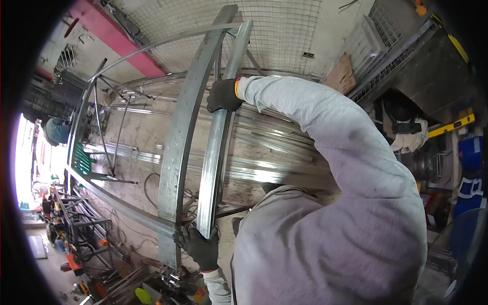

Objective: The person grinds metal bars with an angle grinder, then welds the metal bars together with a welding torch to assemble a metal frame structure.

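A long, shiny metal profile runs from top to bottom through the middle of the view. My right hand, in a dark glove with a yellow and red cuff, is wrapped round its upper part. At the lower end, my gloved left hand grips the same profile with bent fingers. Just left of it lies a wider grey metal beam, roughly alongside. Both cross a large metal frame whose curved bar arches over the top and whose lower bar meets the beam near my left hand.
Long metal strips lie on the floor beneath. A green plastic chair stands at left, near a person. Tools and cables clutter the lower left. Wire mesh leans at the back; a yellow spirit level is at right.
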A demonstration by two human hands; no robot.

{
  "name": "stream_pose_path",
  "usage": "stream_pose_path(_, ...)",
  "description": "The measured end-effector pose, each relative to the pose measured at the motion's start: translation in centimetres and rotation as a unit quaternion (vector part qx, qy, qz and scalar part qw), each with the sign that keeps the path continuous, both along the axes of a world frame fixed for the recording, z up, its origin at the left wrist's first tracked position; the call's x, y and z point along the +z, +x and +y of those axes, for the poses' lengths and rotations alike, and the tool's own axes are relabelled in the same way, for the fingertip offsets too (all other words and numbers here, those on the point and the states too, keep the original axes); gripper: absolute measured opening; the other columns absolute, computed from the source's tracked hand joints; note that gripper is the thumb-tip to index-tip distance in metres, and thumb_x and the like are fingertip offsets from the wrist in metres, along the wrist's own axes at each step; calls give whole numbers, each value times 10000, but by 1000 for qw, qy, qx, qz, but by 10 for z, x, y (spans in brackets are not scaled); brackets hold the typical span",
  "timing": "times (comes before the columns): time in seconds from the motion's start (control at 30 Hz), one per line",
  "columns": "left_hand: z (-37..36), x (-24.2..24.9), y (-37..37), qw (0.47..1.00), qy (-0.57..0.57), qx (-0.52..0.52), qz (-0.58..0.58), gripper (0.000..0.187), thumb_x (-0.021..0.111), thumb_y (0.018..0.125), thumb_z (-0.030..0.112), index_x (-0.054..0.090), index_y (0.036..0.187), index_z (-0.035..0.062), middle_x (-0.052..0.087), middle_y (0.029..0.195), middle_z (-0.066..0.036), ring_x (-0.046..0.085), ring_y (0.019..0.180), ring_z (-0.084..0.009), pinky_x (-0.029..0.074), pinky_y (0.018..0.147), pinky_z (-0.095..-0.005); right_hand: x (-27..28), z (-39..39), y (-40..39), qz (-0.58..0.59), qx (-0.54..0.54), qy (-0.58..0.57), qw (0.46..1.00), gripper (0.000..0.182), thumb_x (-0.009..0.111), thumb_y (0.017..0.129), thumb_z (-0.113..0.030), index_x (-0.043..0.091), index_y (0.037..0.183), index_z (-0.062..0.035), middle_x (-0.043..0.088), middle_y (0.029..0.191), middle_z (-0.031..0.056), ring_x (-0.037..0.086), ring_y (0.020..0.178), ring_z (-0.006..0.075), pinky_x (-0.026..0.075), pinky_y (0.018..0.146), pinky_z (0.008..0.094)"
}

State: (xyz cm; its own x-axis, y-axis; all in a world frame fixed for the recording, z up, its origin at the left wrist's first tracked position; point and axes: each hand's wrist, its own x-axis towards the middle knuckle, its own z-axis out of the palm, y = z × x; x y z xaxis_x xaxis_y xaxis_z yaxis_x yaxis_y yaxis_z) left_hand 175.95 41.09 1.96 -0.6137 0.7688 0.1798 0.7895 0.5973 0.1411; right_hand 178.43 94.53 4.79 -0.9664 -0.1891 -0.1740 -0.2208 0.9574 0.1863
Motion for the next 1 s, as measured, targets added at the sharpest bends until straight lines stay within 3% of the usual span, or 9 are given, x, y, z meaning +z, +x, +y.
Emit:
stream_pose_path(0.1, -4, -5, 0, 1000, -5, -1, 14, 900, 867, 811, 588, 610, 1349, -86, 523, 1481, -414, 385, 1509, -580, 298, 1265, -650, -6, 20, 7, 76, 0, -6, 997, 290, 782, 839, -154, 733, 1119, -209, 732, 1089, 55, 736, 1098, 316, 557, 959, 496)
stream_pose_path(0.2, -5, -4, -1, 1000, -16, 6, -1, 892, 840, 817, 632, 631, 1346, -55, 566, 1467, -356, 360, 1540, -543, 241, 1295, -660, 18, 39, 12, 62, -56, 26, 996, 277, 759, 862, -164, 739, 1133, -220, 729, 1099, 44, 726, 1114, 298, 527, 985, 500)
stream_pose_path(0.43, 2, 11, 7, 997, -70, 15, 17, 881, 877, 795, 609, 625, 1369, -10, 558, 1478, -343, 382, 1525, -554, 327, 1248, -668, 11, 50, 8, 42, -65, 27, 997, 315, 785, 825, -156, 746, 1127, -233, 764, 1040, 37, 753, 1056, 305, 538, 962, 507)
stream_pose_path(0.53, 7, 14, 14, 985, -73, 122, -94, 854, 894, 785, 581, 638, 1372, 16, 574, 1471, -326, 409, 1512, -550, 373, 1227, -644, 4, 50, 8, 33, -49, 23, 998, 358, 823, 783, -153, 745, 1124, -230, 762, 1040, 42, 758, 1044, 309, 553, 943, 506)
stream_pose_path(0.6, 6, 11, 14, 997, -60, 57, 7, 828, 922, 767, 517, 648, 1365, 14, 586, 1470, -307, 427, 1508, -531, 406, 1217, -616, -1, 53, 4, 34, -62, 16, 997, 379, 845, 757, -154, 746, 1115, -229, 761, 1040, 48, 756, 1054, 317, 565, 939, 500)
stream_pose_path(0.73, 1, 4, 10, 992, -46, 92, -75, 828, 965, 726, 414, 645, 1380, 19, 585, 1472, -297, 415, 1518, -519, 365, 1244, -636, -7, 59, 1, 40, -44, 8, 998, 375, 852, 752, -154, 745, 1106, -219, 755, 1047, 54, 753, 1049, 332, 576, 924, 499)
stream_pose_path(0.83, 6, 8, 13, 997, -32, 66, -25, 834, 968, 717, 421, 651, 1376, 18, 586, 1470, -293, 398, 1531, -512, 326, 1265, -648, -9, 60, 3, 43, -50, -5, 998, 381, 856, 742, -144, 748, 1101, -214, 759, 1046, 57, 754, 1038, 336, 578, 923, 498)
stream_pose_path(0.87, 6, 8, 13, 998, -19, 49, -26, 884, 936, 758, 424, 572, 1394, -69, 593, 1421, -319, 419, 1475, -572, 299, 1261, -663, -11, 62, 3, 53, -39, -19, 998, 366, 849, 746, -135, 750, 1090, -208, 765, 1037, 62, 755, 1027, 337, 580, 917, 498)
stream_pose_path(1.0, 0, -3, 8, 999, 21, 36, -17, 888, 915, 772, 501, 593, 1370, -70, 595, 1411, -327, 433, 1467, -563, 279, 1265, -679, -14, 66, 4, 73, -20, -34, 997, 361, 831, 747, -154, 734, 1092, -198, 769, 1019, 94, 752, 1022, 364, 570, 916, 532)
